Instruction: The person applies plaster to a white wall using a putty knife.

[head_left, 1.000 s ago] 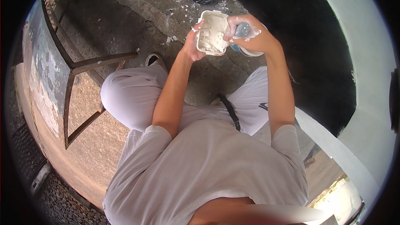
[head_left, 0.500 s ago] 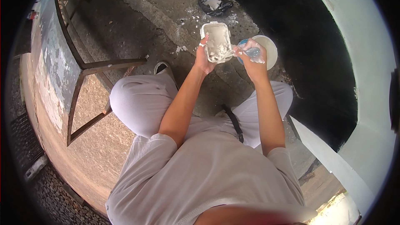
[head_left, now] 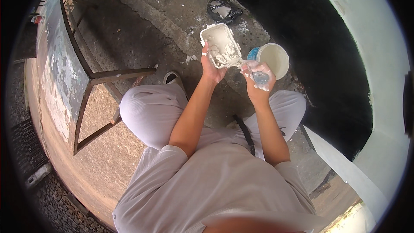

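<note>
My left hand [head_left: 211, 67] grips a white, rounded rectangular tub [head_left: 219, 34] from its near left side, thumb along the rim. Lumpy white paste [head_left: 227, 55] lies in the tub, mostly toward its near right corner, with some smeared over the rim. By that corner my right hand [head_left: 257, 92], coated with white paste, is closed around a translucent blue-grey plastic piece [head_left: 261, 77]. The piece has a rounded end; its kind cannot be made out, and the fingers hide part of it. Just beyond the right hand stands a white bucket [head_left: 282, 60] with a blue label.
A black plastic bag [head_left: 233, 14] holding white material lies on the stained concrete floor [head_left: 142, 39], among white crumbs. To the left is a metal-framed panel [head_left: 64, 69] with peeling paint. On the right, a black surface [head_left: 319, 51] meets a pale wall [head_left: 384, 86].
The tub has tilted in my left hand, its far end turning left. My right hand has moved down slightly, uncovering more of the bucket. The whole view has shifted a little.
</note>
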Action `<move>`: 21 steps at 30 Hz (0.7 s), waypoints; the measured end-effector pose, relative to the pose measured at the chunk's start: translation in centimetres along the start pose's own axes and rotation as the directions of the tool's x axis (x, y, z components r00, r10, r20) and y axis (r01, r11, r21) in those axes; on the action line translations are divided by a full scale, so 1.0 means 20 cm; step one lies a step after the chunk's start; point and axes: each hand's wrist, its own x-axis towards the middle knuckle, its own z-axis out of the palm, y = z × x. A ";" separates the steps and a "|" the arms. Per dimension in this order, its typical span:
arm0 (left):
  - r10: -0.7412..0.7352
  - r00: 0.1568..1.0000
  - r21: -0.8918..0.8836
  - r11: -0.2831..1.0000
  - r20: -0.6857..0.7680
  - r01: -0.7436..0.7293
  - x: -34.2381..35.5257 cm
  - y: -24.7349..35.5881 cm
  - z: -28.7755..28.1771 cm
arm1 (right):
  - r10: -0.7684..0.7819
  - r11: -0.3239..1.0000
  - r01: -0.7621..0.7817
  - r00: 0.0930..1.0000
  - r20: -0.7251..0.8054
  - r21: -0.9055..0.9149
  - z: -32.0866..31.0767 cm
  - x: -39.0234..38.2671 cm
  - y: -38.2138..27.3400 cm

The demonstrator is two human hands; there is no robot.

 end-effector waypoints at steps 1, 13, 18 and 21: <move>0.002 1.000 0.003 1.000 0.004 -0.002 0.01 0.00 0.00 | -0.005 1.000 0.005 1.000 -0.001 0.002 0.00 0.00 -0.01; -0.147 0.989 0.030 0.989 0.003 0.147 0.00 -0.06 -0.02 | -0.307 0.886 0.449 0.756 0.579 -0.116 -0.03 0.15 -0.15; -0.142 0.990 0.020 0.990 -0.025 0.142 -0.01 -0.08 -0.05 | -0.161 0.855 0.477 0.617 0.770 -0.203 -0.02 0.13 -0.29; -0.086 0.996 -0.030 0.996 0.010 0.087 -0.02 -0.06 -0.03 | -0.250 0.892 0.421 0.761 0.599 -0.163 -0.05 0.15 -0.30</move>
